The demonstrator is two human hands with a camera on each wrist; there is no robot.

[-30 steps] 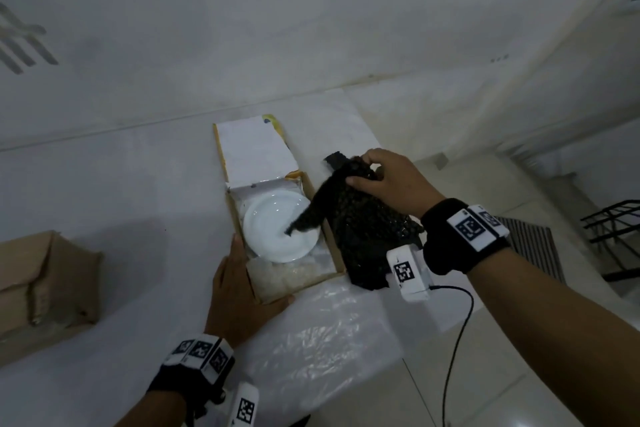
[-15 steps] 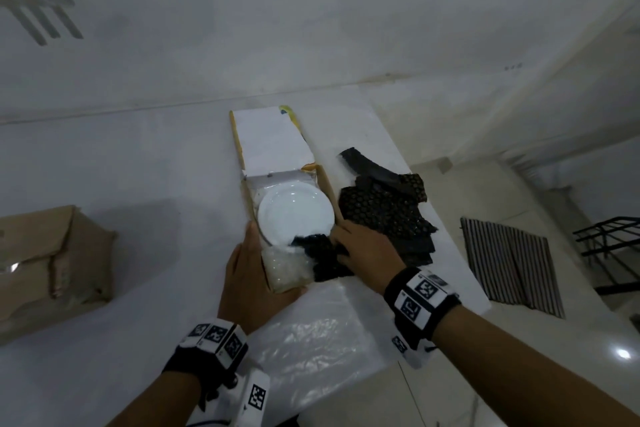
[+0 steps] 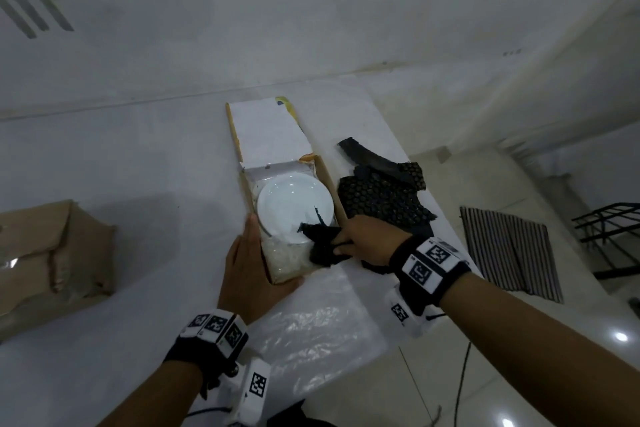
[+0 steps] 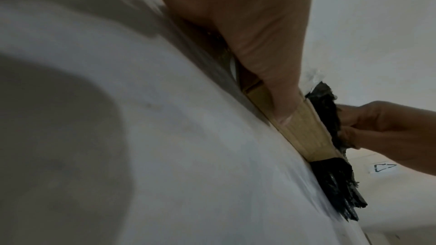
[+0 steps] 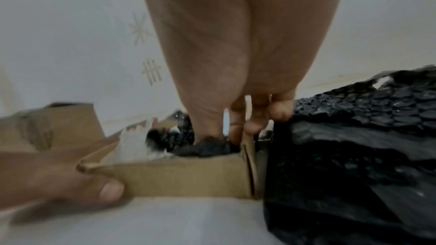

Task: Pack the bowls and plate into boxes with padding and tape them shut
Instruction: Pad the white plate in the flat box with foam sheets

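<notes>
An open cardboard box [image 3: 325, 184] lies on the white table with a white plate [image 3: 294, 208] inside on clear padding. My left hand [image 3: 246, 267] lies flat against the box's near left corner, fingers straight along the side wall and thumb [image 5: 101, 189] against the front wall [image 5: 184, 178]. My right hand [image 3: 367, 239] pinches a wad of black bubble wrap [image 3: 322, 246] in the box's near right corner, partly over the plate's rim. The rest of the black bubble wrap [image 3: 384, 204] lies spread just right of the box.
The box's white lid flap [image 3: 266, 132] lies open away from me. A second brown cardboard box [image 3: 52, 260] stands at the left. A clear plastic sheet [image 3: 311, 322] lies at the table's near edge. A striped mat [image 3: 509, 253] and a black rack [image 3: 609, 229] are on the floor to the right.
My right hand came down from above the box's right side with the black wrap, laid most of it beside the box, and now holds one end in the near right corner. The left hand stayed.
</notes>
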